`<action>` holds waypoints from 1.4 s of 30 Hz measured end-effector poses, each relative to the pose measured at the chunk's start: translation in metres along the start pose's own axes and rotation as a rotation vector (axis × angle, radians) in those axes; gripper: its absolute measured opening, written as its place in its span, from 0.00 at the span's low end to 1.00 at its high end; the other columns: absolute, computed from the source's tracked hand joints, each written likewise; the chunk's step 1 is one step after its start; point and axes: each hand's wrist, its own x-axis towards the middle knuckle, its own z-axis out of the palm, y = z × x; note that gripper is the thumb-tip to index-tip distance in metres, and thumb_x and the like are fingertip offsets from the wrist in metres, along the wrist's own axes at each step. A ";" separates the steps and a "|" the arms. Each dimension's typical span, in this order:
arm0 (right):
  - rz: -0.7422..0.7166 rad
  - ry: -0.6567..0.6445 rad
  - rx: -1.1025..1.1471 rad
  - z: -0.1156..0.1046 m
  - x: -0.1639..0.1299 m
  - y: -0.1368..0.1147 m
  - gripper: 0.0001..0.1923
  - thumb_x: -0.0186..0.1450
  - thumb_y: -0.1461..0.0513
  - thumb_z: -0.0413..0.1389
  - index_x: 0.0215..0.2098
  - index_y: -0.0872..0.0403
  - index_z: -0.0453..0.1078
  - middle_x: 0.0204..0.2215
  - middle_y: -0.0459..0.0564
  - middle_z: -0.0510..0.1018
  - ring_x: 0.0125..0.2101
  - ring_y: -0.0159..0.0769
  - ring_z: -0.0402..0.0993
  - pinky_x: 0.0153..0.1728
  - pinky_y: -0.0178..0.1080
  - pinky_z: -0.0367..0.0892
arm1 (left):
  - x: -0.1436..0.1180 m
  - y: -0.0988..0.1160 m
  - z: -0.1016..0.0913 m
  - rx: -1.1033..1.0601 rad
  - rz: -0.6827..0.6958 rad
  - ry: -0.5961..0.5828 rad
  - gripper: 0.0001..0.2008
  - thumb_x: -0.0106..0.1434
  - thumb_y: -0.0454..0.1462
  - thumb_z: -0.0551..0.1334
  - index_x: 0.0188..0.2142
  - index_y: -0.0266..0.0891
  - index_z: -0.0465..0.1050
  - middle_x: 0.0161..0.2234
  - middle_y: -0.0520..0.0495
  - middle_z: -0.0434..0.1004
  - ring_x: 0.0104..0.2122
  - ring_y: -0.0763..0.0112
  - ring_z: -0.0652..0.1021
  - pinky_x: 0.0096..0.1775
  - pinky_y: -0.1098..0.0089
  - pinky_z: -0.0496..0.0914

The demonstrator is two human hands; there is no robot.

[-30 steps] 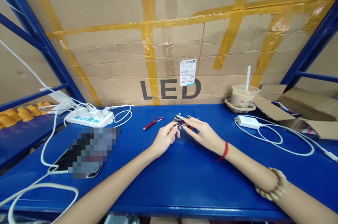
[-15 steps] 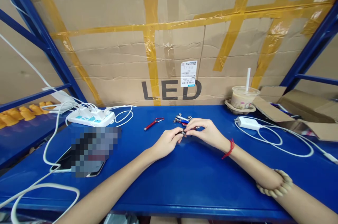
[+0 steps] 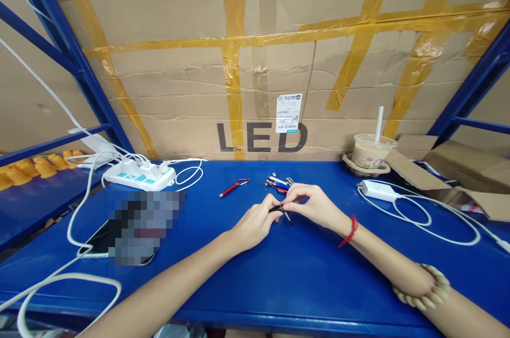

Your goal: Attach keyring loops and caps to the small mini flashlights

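My left hand [image 3: 258, 221] is closed around a small black keychain flashlight [image 3: 275, 209], mostly hidden by the fingers. A dark, shiny clip-like part [image 3: 288, 217] sticks out below the fingertips. My right hand [image 3: 313, 204] meets the left one and pinches the flashlight's end between thumb and forefinger. Just behind the hands lies a small pile of keychain flashlights [image 3: 274, 180] in silver, blue and red, partly covered by my right hand. To the left, a red keychain flashlight [image 3: 228, 191] with a red carabiner rests alone on the blue tabletop [image 3: 319, 274].
At left are a white power strip [image 3: 139, 176] with cables and a phone [image 3: 95, 239], partly pixelated. On the right stand a drink cup [image 3: 372, 152] in a cardboard holder, a white charger [image 3: 376, 190] with its cable, and an open carton [image 3: 470, 168]. A large cardboard sheet [image 3: 179, 88] closes the back.
Both hands have come slightly nearer and tilted the black flashlight, so its dark clip-like part now shows below the fingers. The view has shifted a little.
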 end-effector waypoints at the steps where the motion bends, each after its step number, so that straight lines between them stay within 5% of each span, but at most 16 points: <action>1: 0.029 -0.003 0.004 0.000 0.000 0.000 0.14 0.56 0.53 0.59 0.24 0.56 0.73 0.25 0.50 0.73 0.27 0.35 0.69 0.25 0.35 0.65 | 0.000 0.000 0.000 0.002 -0.008 0.006 0.04 0.63 0.37 0.49 0.36 0.40 0.58 0.30 0.53 0.70 0.31 0.72 0.72 0.34 0.73 0.62; 12: 0.228 -0.114 0.254 -0.003 0.003 0.002 0.17 0.54 0.52 0.59 0.19 0.57 0.66 0.22 0.48 0.73 0.24 0.32 0.68 0.28 0.35 0.65 | 0.000 0.006 0.005 -0.078 0.060 0.135 0.06 0.64 0.37 0.49 0.39 0.39 0.61 0.34 0.51 0.74 0.33 0.73 0.73 0.37 0.73 0.64; 21: 0.373 -0.116 0.248 0.005 -0.001 0.009 0.21 0.52 0.49 0.60 0.18 0.57 0.63 0.18 0.47 0.71 0.19 0.28 0.64 0.19 0.31 0.60 | 0.000 0.003 -0.002 0.189 0.149 0.106 0.10 0.64 0.36 0.47 0.41 0.40 0.64 0.37 0.47 0.72 0.37 0.69 0.73 0.40 0.71 0.64; 27: 0.159 0.114 0.038 0.008 0.001 0.003 0.15 0.55 0.52 0.59 0.28 0.57 0.71 0.23 0.49 0.73 0.21 0.31 0.67 0.21 0.33 0.63 | 0.009 -0.004 -0.004 0.164 0.088 0.182 0.11 0.63 0.35 0.48 0.39 0.39 0.66 0.33 0.48 0.73 0.32 0.71 0.72 0.36 0.73 0.64; 36: -0.143 0.139 -0.154 0.000 -0.003 0.002 0.14 0.60 0.51 0.55 0.32 0.52 0.76 0.30 0.50 0.73 0.27 0.33 0.70 0.24 0.34 0.64 | 0.011 -0.003 -0.007 0.089 0.031 0.132 0.12 0.63 0.35 0.47 0.37 0.39 0.68 0.28 0.52 0.73 0.29 0.73 0.72 0.35 0.74 0.63; 42: -0.119 0.143 -0.194 -0.003 -0.003 -0.001 0.15 0.58 0.49 0.57 0.31 0.50 0.76 0.30 0.49 0.74 0.27 0.33 0.70 0.25 0.34 0.65 | 0.010 -0.001 -0.006 0.069 -0.003 0.069 0.12 0.64 0.36 0.46 0.36 0.40 0.66 0.27 0.53 0.72 0.30 0.73 0.72 0.36 0.74 0.63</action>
